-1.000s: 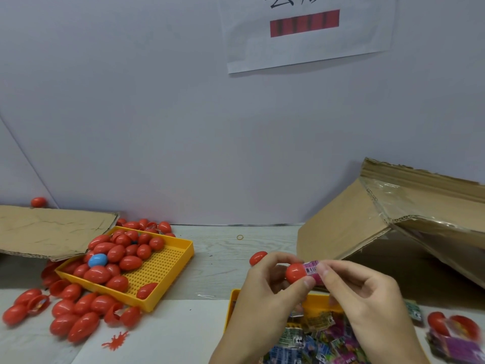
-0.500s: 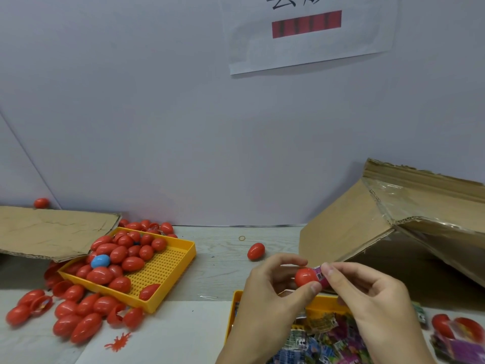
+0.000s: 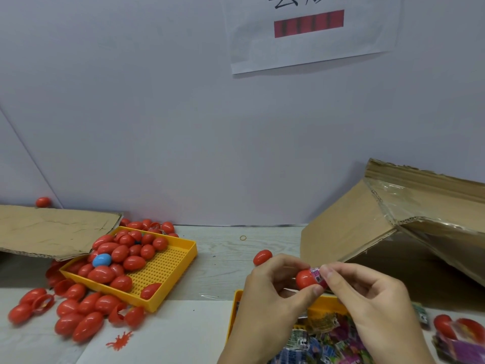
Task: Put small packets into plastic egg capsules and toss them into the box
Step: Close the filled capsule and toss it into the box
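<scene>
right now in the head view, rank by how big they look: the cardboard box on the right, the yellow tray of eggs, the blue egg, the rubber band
1. cardboard box, partly cut off by the frame
2. yellow tray
3. blue egg
4. rubber band, though it lies farther back

Paper sheet (image 3: 312, 35) on the wall: bottoms of large black characters, cut off by the top edge, not readable; below them a red bar with dark stripes.
Packets in the near yellow tray (image 3: 319, 340): small black print, too blurred to read.
Pink packet (image 3: 319, 278) held at the red capsule: dark square marks, unreadable.
</scene>
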Tool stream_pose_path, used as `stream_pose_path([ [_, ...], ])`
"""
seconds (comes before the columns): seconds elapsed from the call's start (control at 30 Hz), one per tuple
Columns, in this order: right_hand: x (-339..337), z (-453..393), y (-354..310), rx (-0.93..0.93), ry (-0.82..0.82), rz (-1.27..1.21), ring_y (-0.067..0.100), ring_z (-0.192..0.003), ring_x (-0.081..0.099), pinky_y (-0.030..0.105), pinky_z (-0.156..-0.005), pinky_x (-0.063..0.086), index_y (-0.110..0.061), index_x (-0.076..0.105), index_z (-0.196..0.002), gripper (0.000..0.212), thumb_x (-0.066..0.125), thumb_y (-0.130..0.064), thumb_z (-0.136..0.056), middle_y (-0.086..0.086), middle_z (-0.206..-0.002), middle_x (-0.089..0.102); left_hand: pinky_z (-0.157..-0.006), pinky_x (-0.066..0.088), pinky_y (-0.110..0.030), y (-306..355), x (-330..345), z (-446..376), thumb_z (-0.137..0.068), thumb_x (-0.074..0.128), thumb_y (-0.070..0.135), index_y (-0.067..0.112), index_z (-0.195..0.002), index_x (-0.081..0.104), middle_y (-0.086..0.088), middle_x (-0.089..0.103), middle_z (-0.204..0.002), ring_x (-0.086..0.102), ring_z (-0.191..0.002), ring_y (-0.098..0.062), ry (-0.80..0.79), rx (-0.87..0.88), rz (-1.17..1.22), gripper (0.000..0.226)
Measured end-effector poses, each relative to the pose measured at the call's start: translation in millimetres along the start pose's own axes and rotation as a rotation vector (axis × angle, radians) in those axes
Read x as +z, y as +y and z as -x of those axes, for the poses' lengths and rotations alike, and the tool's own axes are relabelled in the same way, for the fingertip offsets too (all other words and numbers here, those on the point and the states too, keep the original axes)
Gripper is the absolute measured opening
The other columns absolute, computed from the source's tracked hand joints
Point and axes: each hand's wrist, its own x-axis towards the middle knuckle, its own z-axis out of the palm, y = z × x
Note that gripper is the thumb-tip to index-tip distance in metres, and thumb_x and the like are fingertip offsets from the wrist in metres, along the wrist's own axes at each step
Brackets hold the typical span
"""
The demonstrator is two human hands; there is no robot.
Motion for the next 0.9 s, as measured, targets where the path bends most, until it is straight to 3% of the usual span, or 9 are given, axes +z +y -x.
stream_pose_path([
  [0.17, 0.4, -0.7, 0.3, -0.030, -0.025, 0.005, 0.011, -0.088, 0.068, 0.048, -0.091, 0.053, -0.043, 0.075, -0.075, 0.018, 0.069, -0.043, -0.059, -0.013, -0.080, 0.074, -0.065, 0.053, -0.017, 0.1, 0.9, 0.9, -0.075, 0.085, 0.020, 0.027, -0.091, 0.070, 0.006, 0.076, -0.089, 0.069, -0.072, -0.006, 0.005, -0.010, -0.011, 0.023],
  [0.43, -1.3, -1.6, 5.0, -0.112, -0.046, 0.043, 0.003, -0.080, 0.069, 0.037, -0.078, 0.057, -0.041, 0.075, -0.078, 0.016, 0.070, -0.040, -0.062, -0.011, -0.079, 0.074, -0.073, 0.057, -0.021, -1.3, 1.8, 0.9, -0.079, 0.082, 0.024, 0.032, -0.094, 0.072, 0.005, 0.075, -0.092, 0.071, -0.084, -0.012, -0.004, 0.023, -0.018, 0.020],
  [0.5, -2.1, -1.8, 7.1, -0.137, -0.057, 0.059, 0.004, -0.082, 0.069, 0.034, -0.077, 0.056, -0.037, 0.076, -0.080, 0.012, 0.073, -0.032, -0.069, -0.011, -0.082, 0.075, -0.074, 0.057, -0.020, -1.2, 2.6, 0.9, -0.081, 0.080, 0.026, 0.031, -0.094, 0.073, 0.005, 0.075, -0.090, 0.071, -0.085, -0.012, 0.006, 0.039, -0.019, 0.016],
  [0.6, -3.2, -2.1, 12.8, -0.182, -0.079, 0.084, 0.006, -0.093, 0.067, 0.028, -0.075, 0.056, -0.032, 0.072, -0.096, 0.036, 0.074, -0.001, -0.077, -0.011, -0.094, 0.074, -0.077, 0.058, -0.023, -2.0, 3.0, -0.3, -0.083, 0.078, 0.022, 0.028, -0.095, 0.072, 0.003, 0.076, -0.090, 0.071, -0.085, -0.014, 0.048, 0.023, 0.020, 0.015],
  [0.67, -1.6, -1.6, 13.9, -0.215, -0.089, 0.109, 0.002, -0.099, 0.064, 0.021, -0.072, 0.055, -0.034, 0.064, -0.109, 0.055, 0.072, 0.008, -0.076, -0.015, -0.101, 0.072, -0.079, 0.059, -0.026, -2.4, 2.0, -1.4, -0.084, 0.076, 0.018, 0.025, -0.097, 0.071, 0.001, 0.076, -0.091, 0.072, -0.085, -0.015, 0.069, 0.010, 0.055, 0.015],
  [0.8, 5.5, -0.2, 15.5, -0.296, -0.070, 0.252, -0.008, -0.099, 0.057, 0.023, -0.073, 0.051, -0.050, 0.048, -0.117, 0.076, 0.083, -0.005, -0.067, -0.029, -0.107, 0.061, -0.076, 0.059, -0.026, -3.6, 2.7, -2.3, -0.084, 0.075, 0.013, 0.022, -0.098, 0.070, -0.003, 0.076, -0.092, 0.072, -0.086, -0.016, 0.056, 0.008, 0.090, 0.018],
  [0.9, 10.4, 3.0, 13.2, -0.371, -0.037, 0.367, -0.012, -0.100, 0.051, 0.012, -0.066, 0.048, -0.058, 0.040, -0.114, 0.085, 0.088, -0.013, -0.061, -0.030, -0.100, 0.057, -0.069, 0.056, -0.021, -4.1, 6.0, -2.2, -0.084, 0.075, 0.014, 0.023, -0.097, 0.070, -0.004, 0.075, -0.091, 0.073, -0.085, -0.016, 0.033, 0.018, 0.085, 0.017],
])
